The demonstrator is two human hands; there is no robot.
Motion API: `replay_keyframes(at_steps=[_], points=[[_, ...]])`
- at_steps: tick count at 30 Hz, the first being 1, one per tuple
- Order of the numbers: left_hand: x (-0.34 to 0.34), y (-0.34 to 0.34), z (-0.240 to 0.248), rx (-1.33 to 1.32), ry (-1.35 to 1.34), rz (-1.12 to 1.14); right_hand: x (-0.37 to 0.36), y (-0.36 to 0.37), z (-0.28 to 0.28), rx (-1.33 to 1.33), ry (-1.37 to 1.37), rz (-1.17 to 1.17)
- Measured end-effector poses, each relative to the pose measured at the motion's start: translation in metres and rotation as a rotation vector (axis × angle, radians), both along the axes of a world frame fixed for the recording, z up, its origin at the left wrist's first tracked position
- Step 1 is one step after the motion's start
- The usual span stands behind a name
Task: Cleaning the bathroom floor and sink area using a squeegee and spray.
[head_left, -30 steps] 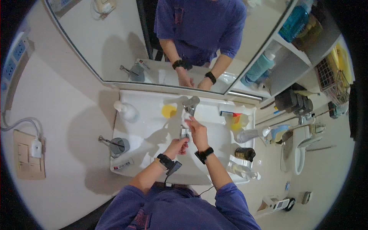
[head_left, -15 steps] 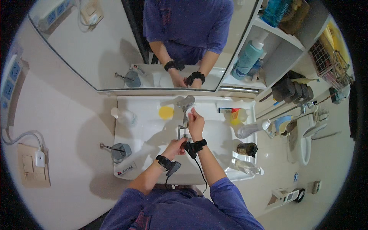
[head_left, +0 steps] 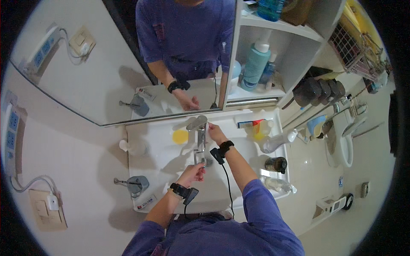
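A chrome faucet [head_left: 201, 137] stands at the back of the white sink, its spout pointing toward me, with a thin bent metal extension [head_left: 196, 156] at its end. My left hand [head_left: 191, 175] is closed, fingertips pinching the lower end of this extension. At the right side of the faucet's top, my right hand [head_left: 217, 133] has its fingers together on a white cloth-like piece, mostly hidden behind the faucet and fingers. Both wrists wear black straps with small devices and cables.
On the sink's rim [head_left: 171, 210] stand a clear pump bottle [head_left: 137, 147], a grey cup [head_left: 137, 186], a comb [head_left: 246, 124], a spray bottle [head_left: 277, 141] and a dark bottle [head_left: 275, 164]. A yellow round patch [head_left: 180, 136] lies left of the faucet. Above hang a mirror [head_left: 115, 85] and shelves [head_left: 294, 55].
My right hand has moved from the faucet's front to its right side, farther behind it. My left hand stays at the extension, now lower on it. The whole view has shifted.
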State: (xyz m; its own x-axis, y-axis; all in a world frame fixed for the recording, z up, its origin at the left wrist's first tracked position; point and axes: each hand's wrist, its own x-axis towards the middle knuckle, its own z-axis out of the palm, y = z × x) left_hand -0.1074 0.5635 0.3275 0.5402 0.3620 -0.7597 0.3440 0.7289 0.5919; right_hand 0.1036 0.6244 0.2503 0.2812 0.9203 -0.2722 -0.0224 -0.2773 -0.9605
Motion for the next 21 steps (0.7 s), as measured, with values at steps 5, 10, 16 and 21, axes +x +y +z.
replay_keyframes(at_steps=[5, 10, 16, 21], points=[[-0.002, -0.001, -0.011, 0.024, -0.028, 0.030, -0.016, -0.011, 0.010, 0.055, -0.032, -0.134], [-0.005, -0.001, -0.007, 0.038, -0.004, 0.014, -0.017, -0.029, 0.057, 0.094, -0.039, -0.113], [-0.003, -0.001, -0.007, 0.049, -0.057, -0.003, -0.008, -0.020, 0.033, 0.205, 0.030, -0.205], [-0.003, -0.002, -0.003, 0.023, -0.072, 0.045, -0.035, -0.034, 0.048, 0.139, -0.364, -0.275]])
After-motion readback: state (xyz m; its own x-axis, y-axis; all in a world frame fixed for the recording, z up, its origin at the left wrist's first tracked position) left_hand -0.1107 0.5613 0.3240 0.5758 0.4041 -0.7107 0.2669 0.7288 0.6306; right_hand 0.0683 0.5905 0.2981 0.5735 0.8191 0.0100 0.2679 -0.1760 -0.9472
